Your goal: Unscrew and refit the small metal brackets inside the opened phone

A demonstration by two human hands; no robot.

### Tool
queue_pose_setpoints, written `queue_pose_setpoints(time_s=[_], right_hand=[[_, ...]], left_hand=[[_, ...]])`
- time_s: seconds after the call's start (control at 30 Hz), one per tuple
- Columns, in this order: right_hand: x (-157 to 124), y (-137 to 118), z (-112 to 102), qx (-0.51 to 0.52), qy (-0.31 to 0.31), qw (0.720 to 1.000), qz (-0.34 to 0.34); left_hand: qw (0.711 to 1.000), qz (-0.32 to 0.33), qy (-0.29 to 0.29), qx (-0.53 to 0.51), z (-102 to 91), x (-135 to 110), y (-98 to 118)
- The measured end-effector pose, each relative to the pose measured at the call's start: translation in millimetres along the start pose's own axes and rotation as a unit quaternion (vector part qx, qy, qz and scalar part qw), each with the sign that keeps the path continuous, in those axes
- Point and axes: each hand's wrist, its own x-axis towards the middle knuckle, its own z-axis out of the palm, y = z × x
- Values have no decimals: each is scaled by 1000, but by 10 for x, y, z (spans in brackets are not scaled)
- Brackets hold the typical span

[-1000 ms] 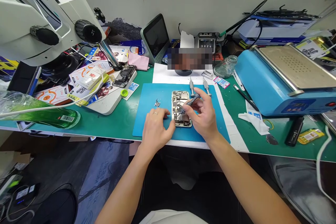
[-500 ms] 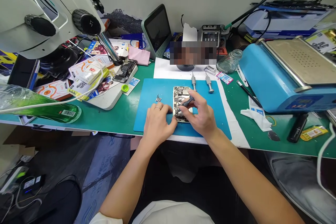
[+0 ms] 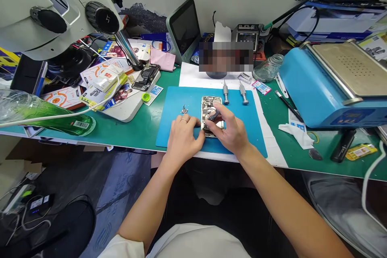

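**Brace the phone, roll the driver with the fingertips**

The right grip (image 3: 231,131) is closed on a short dark screwdriver (image 3: 215,115), pinched between thumb and fingertips. The tip slants down and leftward into the opened phone (image 3: 208,102). The phone lies flat, partly under this grip and just ahead of it, with its inner boards and shields exposed. Which screw the tip sits on is too small to tell.

The left grip (image 3: 183,137) encloses nothing. Its fingers are loosely spread and rest against the phone's left edge, with the thumb near the lower corner.

The step looks like working a tiny screw inside the phone. It would go best with the driver brought as near upright over the screw head as the hand allows. Light downward pressure and turning from the fingertips rather than the wrist should help. Resting the heel of the right grip on the blue mat (image 3: 254,129) would steady the tip. Firm pressure from the left grip would keep the phone from sliding.

A small loose part (image 3: 184,110) lies on the mat just beyond the left grip, close enough to be swept by a careless finger. Two silver drivers (image 3: 225,92) lie ahead of the right grip near the mat's far edge. The mat sits on the green tabletop (image 3: 145,125), with a microscope (image 3: 45,12) far to the left and a blue machine (image 3: 329,84) far to the right.
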Motion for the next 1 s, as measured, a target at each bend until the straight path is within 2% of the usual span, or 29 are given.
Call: queue_pose_setpoints(time_s=[0.4, 1.0], right_hand=[[6, -1, -6, -35, 30, 997, -54], [42, -24, -14, -40, 34, 997, -55]], left_hand=[[1000, -13, -19, 13, -17, 4, 33], [1000, -12, -15, 10, -15, -5, 24]])
